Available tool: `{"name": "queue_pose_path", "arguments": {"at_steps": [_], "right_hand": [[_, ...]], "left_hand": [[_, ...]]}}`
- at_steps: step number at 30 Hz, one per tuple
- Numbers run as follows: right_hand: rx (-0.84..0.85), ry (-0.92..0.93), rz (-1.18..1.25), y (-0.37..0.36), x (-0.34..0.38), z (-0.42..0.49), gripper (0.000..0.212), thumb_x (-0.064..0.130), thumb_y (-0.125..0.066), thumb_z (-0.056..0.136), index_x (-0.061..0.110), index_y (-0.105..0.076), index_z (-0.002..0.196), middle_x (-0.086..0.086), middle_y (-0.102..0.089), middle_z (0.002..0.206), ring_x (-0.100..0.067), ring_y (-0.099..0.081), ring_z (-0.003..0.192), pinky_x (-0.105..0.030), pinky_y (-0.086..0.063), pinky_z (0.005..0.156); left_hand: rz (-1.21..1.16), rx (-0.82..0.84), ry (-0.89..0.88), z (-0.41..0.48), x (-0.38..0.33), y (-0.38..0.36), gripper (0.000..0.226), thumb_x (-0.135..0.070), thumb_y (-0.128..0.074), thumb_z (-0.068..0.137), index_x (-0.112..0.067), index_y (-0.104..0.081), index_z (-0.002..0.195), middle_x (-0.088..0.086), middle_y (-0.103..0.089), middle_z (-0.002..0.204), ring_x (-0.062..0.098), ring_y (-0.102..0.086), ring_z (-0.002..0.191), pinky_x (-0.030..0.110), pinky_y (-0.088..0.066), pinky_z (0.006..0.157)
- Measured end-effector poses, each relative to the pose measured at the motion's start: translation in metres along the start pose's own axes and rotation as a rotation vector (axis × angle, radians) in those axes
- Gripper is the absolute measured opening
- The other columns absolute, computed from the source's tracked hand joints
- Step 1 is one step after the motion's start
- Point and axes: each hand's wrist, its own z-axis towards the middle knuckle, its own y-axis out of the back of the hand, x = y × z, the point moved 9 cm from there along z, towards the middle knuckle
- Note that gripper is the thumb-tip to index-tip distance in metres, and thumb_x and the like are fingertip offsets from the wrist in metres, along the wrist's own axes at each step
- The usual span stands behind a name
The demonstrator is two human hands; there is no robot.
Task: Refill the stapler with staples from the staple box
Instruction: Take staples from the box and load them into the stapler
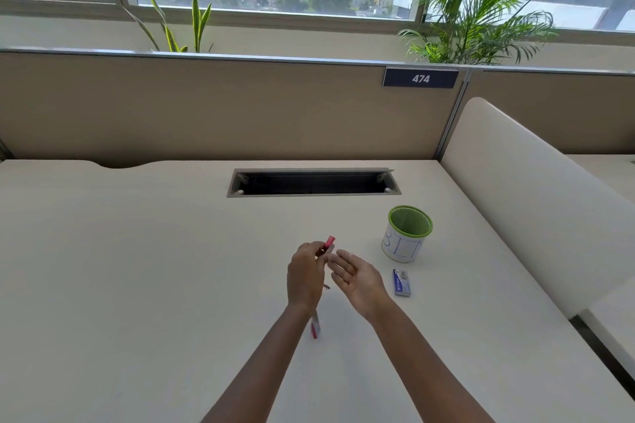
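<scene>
A small pink stapler (329, 244) is held above the white desk by my left hand (305, 276). It is swung open: its pink tip sticks up past my fingers and another pink and metal part (315, 328) shows below my wrist. My right hand (357, 276) is just to the right of it, palm up, fingers spread, fingertips close to the stapler's upper end. The blue and white staple box (401, 282) lies flat on the desk to the right of my right hand, apart from it. Whether any staples lie in my right hand cannot be made out.
A green mesh cup (408, 233) with a white paper label stands behind the staple box. A long cable slot (313, 182) is cut into the desk (137, 268) farther back. A white padded divider (536, 203) borders the right side; a beige partition stands behind.
</scene>
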Motion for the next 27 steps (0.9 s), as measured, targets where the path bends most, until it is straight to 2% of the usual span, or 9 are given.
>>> {"name": "queue_pose_path", "arguments": {"at_steps": [3, 7, 10, 12, 14, 17, 21, 25, 27], "right_hand": [[0.045, 0.121, -0.433, -0.006, 0.0, -0.004, 0.029, 0.005, -0.041, 0.093, 0.005, -0.056, 0.118, -0.017, -0.062, 0.12, -0.028, -0.057, 0.116, -0.035, -0.042, 0.102], [0.137, 0.337, -1.043, -0.027, -0.005, -0.014, 0.038, 0.021, -0.058, 0.087, 0.012, -0.051, 0.123, -0.004, -0.065, 0.111, -0.016, -0.061, 0.104, -0.03, -0.048, 0.092], [0.069, 0.505, -1.352, -0.03, -0.004, -0.014, 0.031, 0.018, -0.057, 0.087, 0.008, -0.051, 0.116, -0.01, -0.062, 0.107, -0.026, -0.057, 0.098, -0.036, -0.047, 0.082], [0.056, 0.527, -1.44, -0.03, -0.007, -0.011, 0.021, 0.016, -0.052, 0.09, 0.003, -0.052, 0.107, -0.017, -0.058, 0.104, -0.032, -0.054, 0.096, -0.033, -0.039, 0.073], [0.082, 0.47, -1.425, -0.027, -0.013, -0.007, 0.018, 0.016, -0.046, 0.093, 0.002, -0.05, 0.104, -0.013, -0.053, 0.098, -0.029, -0.053, 0.088, -0.03, -0.035, 0.071], [0.107, 0.267, -1.11, -0.017, -0.018, -0.003, 0.018, 0.02, -0.039, 0.097, 0.006, -0.051, 0.098, -0.002, -0.051, 0.083, -0.014, -0.049, 0.063, -0.017, -0.042, 0.055], [0.138, 0.093, -0.711, -0.003, -0.019, 0.0, 0.025, 0.021, -0.034, 0.099, 0.009, -0.055, 0.104, 0.001, -0.051, 0.075, -0.01, -0.043, 0.048, -0.017, -0.035, 0.043], [0.112, -0.051, -0.721, 0.014, -0.031, 0.0, 0.026, 0.021, -0.034, 0.099, 0.006, -0.054, 0.105, -0.001, -0.051, 0.077, -0.01, -0.04, 0.05, -0.017, -0.033, 0.041], [0.087, -0.034, -0.7, 0.015, -0.027, 0.002, 0.027, 0.021, -0.034, 0.099, 0.006, -0.056, 0.103, -0.001, -0.052, 0.076, -0.01, -0.04, 0.049, -0.017, -0.033, 0.04]], "left_hand": [[-0.126, -0.021, 0.123, 0.005, 0.011, 0.002, 0.022, -0.01, -0.059, 0.088, -0.005, -0.067, 0.107, 0.011, -0.07, 0.101, 0.024, -0.064, 0.093, 0.027, -0.047, 0.08], [-0.28, -0.064, 0.336, 0.009, 0.035, 0.002, 0.028, -0.013, -0.067, 0.082, -0.001, -0.067, 0.107, 0.014, -0.071, 0.102, 0.027, -0.066, 0.096, 0.028, -0.049, 0.085], [-0.505, -0.106, 0.537, 0.006, 0.055, -0.001, 0.029, -0.01, -0.068, 0.081, 0.005, -0.065, 0.106, 0.024, -0.069, 0.104, 0.036, -0.066, 0.097, 0.045, -0.052, 0.091], [-0.575, -0.106, 0.605, 0.004, 0.062, -0.005, 0.03, -0.008, -0.067, 0.082, 0.007, -0.063, 0.107, 0.025, -0.067, 0.107, 0.036, -0.066, 0.09, 0.048, -0.053, 0.089], [-0.624, -0.067, 0.631, 0.004, 0.064, -0.01, 0.029, -0.009, -0.065, 0.084, 0.007, -0.061, 0.108, 0.025, -0.066, 0.107, 0.033, -0.063, 0.079, 0.043, -0.057, 0.077], [-0.682, -0.003, 0.668, 0.002, 0.066, -0.015, 0.018, -0.015, -0.053, 0.093, 0.002, -0.055, 0.1, 0.021, -0.06, 0.1, 0.032, -0.059, 0.082, 0.028, -0.051, 0.063], [-0.686, 0.006, 0.71, -0.002, 0.079, -0.011, 0.011, -0.015, -0.043, 0.098, -0.006, -0.048, 0.098, 0.015, -0.051, 0.1, 0.029, -0.053, 0.087, 0.026, -0.045, 0.061], [-0.662, 0.042, 0.739, -0.005, 0.089, -0.013, 0.012, -0.011, -0.041, 0.097, -0.006, -0.05, 0.103, 0.015, -0.051, 0.101, 0.027, -0.053, 0.083, 0.026, -0.044, 0.061], [-0.651, 0.071, 0.737, -0.005, 0.088, -0.016, 0.022, -0.009, -0.039, 0.097, -0.002, -0.054, 0.113, 0.015, -0.051, 0.101, 0.027, -0.053, 0.083, 0.031, -0.046, 0.067]]}}
